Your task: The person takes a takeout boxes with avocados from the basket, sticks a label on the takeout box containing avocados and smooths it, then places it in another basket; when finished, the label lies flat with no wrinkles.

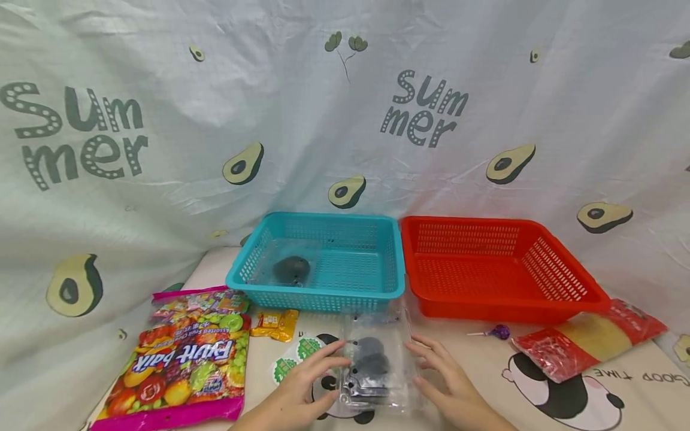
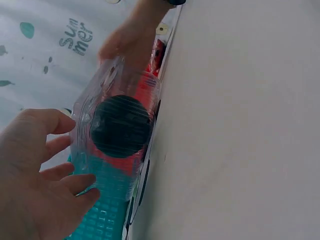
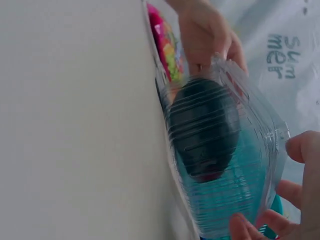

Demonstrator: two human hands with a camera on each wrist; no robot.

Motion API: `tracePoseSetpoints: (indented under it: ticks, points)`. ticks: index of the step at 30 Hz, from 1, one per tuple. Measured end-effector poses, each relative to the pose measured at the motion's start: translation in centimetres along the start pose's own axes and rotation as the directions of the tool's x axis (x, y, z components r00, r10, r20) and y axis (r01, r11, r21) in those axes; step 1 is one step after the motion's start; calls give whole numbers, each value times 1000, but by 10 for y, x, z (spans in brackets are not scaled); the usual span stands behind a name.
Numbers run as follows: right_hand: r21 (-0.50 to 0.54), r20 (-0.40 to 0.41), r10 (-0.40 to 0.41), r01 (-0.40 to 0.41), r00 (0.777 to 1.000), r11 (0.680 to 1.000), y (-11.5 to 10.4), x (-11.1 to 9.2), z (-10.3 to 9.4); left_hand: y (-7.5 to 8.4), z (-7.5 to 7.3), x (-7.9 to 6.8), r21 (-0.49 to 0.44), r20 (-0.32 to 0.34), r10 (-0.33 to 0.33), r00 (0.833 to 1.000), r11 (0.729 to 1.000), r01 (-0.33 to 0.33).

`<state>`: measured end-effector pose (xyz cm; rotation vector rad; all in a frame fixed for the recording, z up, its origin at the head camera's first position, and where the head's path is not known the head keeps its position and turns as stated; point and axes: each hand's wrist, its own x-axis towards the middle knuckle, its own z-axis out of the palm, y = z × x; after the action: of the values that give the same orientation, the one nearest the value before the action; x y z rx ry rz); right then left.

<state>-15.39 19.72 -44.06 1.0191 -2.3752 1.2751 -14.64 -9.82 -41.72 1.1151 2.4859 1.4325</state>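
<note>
A clear plastic clamshell box (image 1: 396,359) with a dark rounded object (image 2: 122,126) inside stands on the table between both hands. My left hand (image 1: 304,386) is at its left side, fingers fairly straight and spread, fingertips right at the edge. Opposite it, my right hand (image 1: 444,380) has its fingertips at the right edge. In the right wrist view the thumb (image 3: 300,146) meets the box's rim, and the other fingers lie lower along the side. Ridges and glare on the plastic partly blur the dark object.
Behind the box are a blue basket (image 1: 323,299), which contains a similar clear box (image 1: 264,266), and a red basket (image 1: 501,311). To the left lie a fruit candy bag (image 1: 188,359) and yellow packet (image 1: 275,325). A purple lollipop (image 1: 501,331) and red-yellow packet (image 1: 590,338) lie right.
</note>
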Motion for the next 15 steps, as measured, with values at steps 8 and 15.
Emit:
tracePoseSetpoints:
  ticks: [8,15]
  points:
    - [78,-43,-57,60,997,995,7,-5,8,-4,-2,-2,59,44,-48,998,997,45]
    - [108,-80,-70,78,994,991,9,-6,8,-17,-11,-1,270,-177,-167,970,940,211]
